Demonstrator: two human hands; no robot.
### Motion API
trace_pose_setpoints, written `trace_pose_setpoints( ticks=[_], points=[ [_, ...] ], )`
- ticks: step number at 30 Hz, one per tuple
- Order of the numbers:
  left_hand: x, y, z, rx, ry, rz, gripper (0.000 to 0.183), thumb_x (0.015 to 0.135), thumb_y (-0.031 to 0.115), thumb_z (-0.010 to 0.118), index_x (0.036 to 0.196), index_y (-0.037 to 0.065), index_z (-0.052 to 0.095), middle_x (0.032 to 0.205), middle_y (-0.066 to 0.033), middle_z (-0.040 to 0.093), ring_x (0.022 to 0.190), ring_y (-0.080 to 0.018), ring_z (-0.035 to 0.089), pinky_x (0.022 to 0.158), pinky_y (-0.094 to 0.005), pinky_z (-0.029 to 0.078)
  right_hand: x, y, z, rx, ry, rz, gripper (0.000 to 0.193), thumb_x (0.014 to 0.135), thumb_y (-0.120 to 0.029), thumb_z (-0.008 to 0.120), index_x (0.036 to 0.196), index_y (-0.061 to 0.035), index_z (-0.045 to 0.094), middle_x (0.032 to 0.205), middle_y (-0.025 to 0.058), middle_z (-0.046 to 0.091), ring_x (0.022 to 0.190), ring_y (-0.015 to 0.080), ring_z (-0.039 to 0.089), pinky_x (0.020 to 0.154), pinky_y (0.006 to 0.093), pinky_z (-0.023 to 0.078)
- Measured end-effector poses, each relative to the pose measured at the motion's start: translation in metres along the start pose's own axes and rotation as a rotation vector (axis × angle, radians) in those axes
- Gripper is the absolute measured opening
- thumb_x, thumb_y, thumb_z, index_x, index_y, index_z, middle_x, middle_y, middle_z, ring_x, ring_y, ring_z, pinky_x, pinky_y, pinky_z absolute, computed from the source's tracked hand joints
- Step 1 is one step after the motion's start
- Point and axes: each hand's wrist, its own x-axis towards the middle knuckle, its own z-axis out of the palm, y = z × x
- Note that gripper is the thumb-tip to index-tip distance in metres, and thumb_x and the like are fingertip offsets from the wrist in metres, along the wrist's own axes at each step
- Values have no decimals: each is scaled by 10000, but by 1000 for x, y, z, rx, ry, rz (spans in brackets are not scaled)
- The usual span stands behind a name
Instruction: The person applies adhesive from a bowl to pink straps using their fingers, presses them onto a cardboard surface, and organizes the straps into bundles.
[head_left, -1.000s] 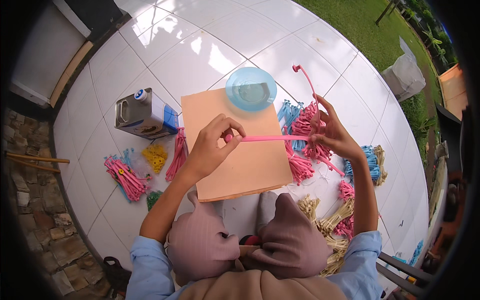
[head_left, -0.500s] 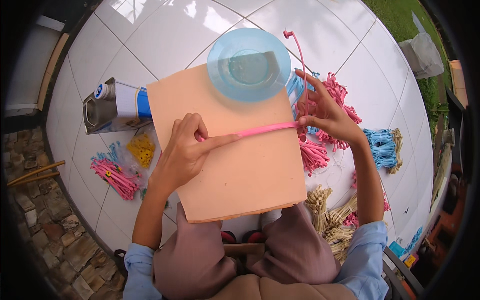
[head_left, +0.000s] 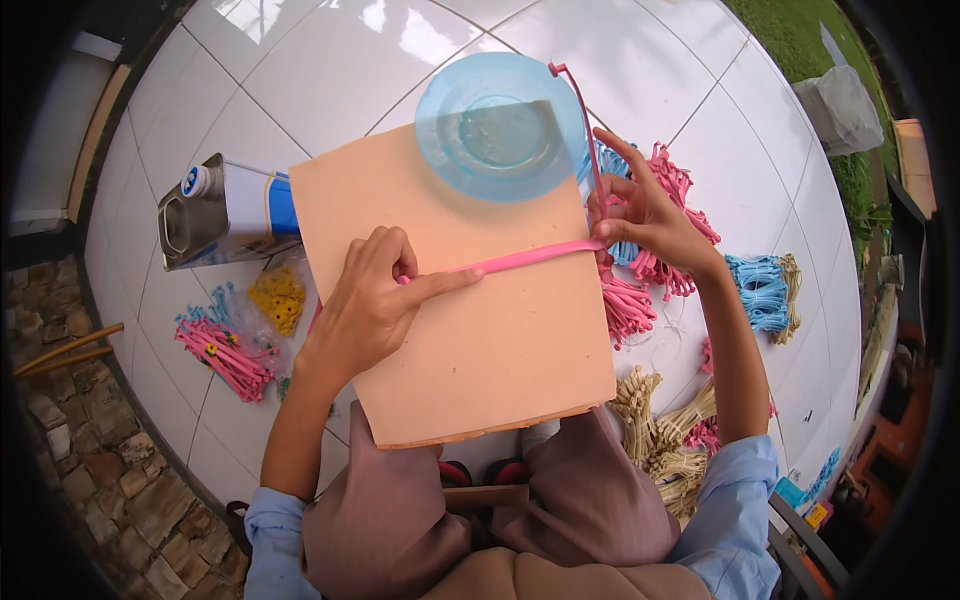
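A flat pink strap [head_left: 530, 257] stretches across a peach-coloured board [head_left: 490, 360] that rests over my lap. My left hand [head_left: 365, 300] has its index finger laid along the strap, with the other fingers curled around its left part. At the board's right edge, my right hand [head_left: 645, 215] pinches the strap between thumb and fingers, one finger raised. Beyond that pinch, a thin length of strap stands up and ends in a small knob [head_left: 557, 69] near a bowl's rim. A translucent blue bowl [head_left: 450, 165] sits on the board's far edge.
A metal can [head_left: 235, 210] lies left of the board, near a bag of yellow pieces [head_left: 277, 300] and bundled pink straps [head_left: 225, 358]. To the right are more pink bundles [head_left: 628, 308], blue bundles [head_left: 760, 295] and cream bundles [head_left: 685, 420] on white tiles.
The strap's knobbed free end has swung left toward the bowl. My right-hand fingers have shifted slightly around the strap, while my left hand stays nearly in place.
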Motion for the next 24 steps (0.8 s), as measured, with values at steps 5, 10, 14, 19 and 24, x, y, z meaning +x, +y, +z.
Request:
trace_pose_setpoints(
  ticks=[5, 10, 14, 19, 24],
  points=[
    [18, 11, -1, 12, 65, 115, 324, 654, -9, 649, 947, 121, 692, 848, -59, 473, 812, -227, 497, 728, -352, 419, 1, 2, -1, -46, 13, -5, 920, 789, -78, 710, 1451, -135, 74, 823, 50, 497, 743, 138, 588, 647, 293, 523],
    [37, 16, 13, 176, 42, 252, 199, 679, 79, 696, 855, 66, 604, 806, -49, 543, 770, -212, 551, 641, -320, 461, 2, -4, 3, -35, 15, 5, 938, 769, -88, 734, 1455, -149, 97, 806, 36, 500, 740, 119, 561, 686, 270, 491],
    [41, 12, 21, 92, 132, 248, 261, 686, 60, 666, 943, 88, 640, 775, -42, 509, 755, -194, 538, 600, -295, 465, 3, 3, 1, -115, 35, -58, 941, 762, -95, 742, 1455, -152, 108, 786, 27, 500, 727, 107, 536, 668, 258, 481],
    [37, 18, 21, 73, 5, 194, 491, 659, 36, 641, 1132, 169, 649, 720, -27, 419, 717, -175, 505, 613, -291, 476, 1, -1, -1, -21, 16, -18, 899, 773, -97, 731, 1450, -150, 142, 779, 21, 504, 735, 96, 535, 631, 231, 459],
    [32, 16, 30, 104, 70, 191, 463, 664, 20, 636, 1102, 168, 664, 747, -31, 432, 728, -179, 503, 610, -281, 478, 4, 6, 6, 37, 109, -40, 820, 819, -91, 682, 1444, -130, 153, 819, 33, 528, 746, 94, 555, 582, 228, 450]
  ],
)
